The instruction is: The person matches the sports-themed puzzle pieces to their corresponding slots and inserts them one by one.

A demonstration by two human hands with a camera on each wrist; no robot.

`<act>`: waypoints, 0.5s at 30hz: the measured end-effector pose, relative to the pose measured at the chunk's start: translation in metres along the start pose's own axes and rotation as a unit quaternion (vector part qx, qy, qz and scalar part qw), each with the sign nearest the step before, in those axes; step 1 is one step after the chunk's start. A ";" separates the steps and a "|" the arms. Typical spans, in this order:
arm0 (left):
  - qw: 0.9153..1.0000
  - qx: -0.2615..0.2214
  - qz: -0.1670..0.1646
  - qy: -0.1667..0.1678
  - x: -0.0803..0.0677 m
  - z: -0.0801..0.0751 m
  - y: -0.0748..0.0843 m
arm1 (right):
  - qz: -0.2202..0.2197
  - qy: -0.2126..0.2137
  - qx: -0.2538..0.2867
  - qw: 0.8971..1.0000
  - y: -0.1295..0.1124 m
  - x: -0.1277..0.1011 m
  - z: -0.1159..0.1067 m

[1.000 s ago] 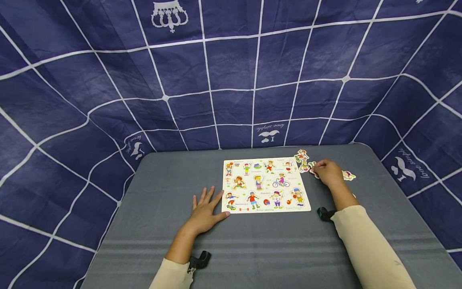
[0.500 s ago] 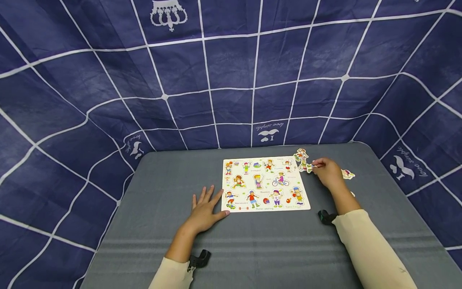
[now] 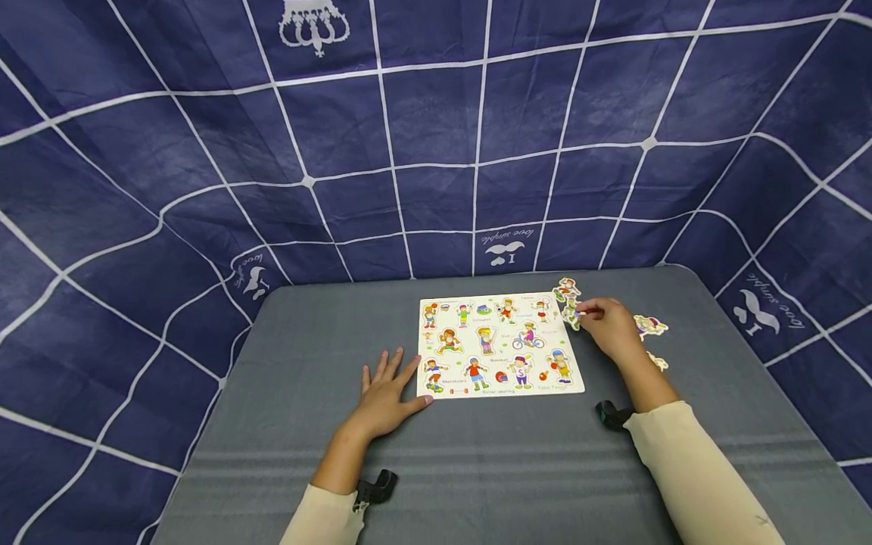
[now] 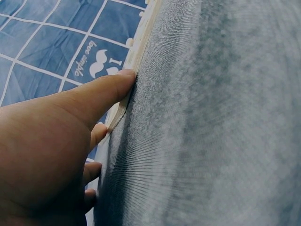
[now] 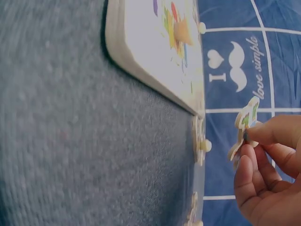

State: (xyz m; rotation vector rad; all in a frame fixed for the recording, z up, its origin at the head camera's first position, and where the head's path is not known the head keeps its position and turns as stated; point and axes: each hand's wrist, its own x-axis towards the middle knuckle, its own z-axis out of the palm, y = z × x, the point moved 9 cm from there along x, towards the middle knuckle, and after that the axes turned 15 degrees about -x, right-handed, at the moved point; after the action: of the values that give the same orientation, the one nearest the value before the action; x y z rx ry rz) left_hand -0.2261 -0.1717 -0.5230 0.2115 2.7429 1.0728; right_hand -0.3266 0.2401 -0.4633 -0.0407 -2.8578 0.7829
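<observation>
A white wooden puzzle board [image 3: 504,356] with knobbed pieces showing children at sports lies on the grey table. My left hand [image 3: 384,401] rests at its lower left corner, fingers spread; in the left wrist view the thumb [image 4: 110,89] presses against the board's edge. Just past the board's upper right side, my right hand [image 3: 609,325] pinches a small cut-out puzzle piece [image 5: 247,115] between thumb and fingers. In the right wrist view this piece is raised and stands on edge. From the head it overlaps a loose piece lying beneath.
A loose puzzle piece [image 3: 566,288] lies by the board's upper right corner. Two more, a figure piece [image 3: 650,325] and a partly hidden piece [image 3: 658,361], lie right of my right forearm. A blue gridded cloth [image 3: 436,151] stands behind and beside the table [image 3: 504,469].
My right hand has lifted the puzzle piece from the table and moved a little left toward the board. The left hand has stayed in place.
</observation>
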 end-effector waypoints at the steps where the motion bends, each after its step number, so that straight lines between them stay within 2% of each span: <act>1: 1.000 0.000 0.001 0.001 0.000 -0.001 0.000 | -0.004 0.003 0.003 1.000 -0.002 0.000 -0.001; 15: 1.000 -0.004 0.000 -0.002 0.000 0.000 0.000 | -0.033 0.014 0.023 0.999 -0.030 -0.009 -0.006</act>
State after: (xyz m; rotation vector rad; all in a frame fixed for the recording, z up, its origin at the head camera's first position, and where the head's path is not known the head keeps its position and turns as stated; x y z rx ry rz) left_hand -0.2262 -0.1722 -0.5232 0.2127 2.7341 1.0811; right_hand -0.3161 0.2164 -0.4441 0.0474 -2.7976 0.8280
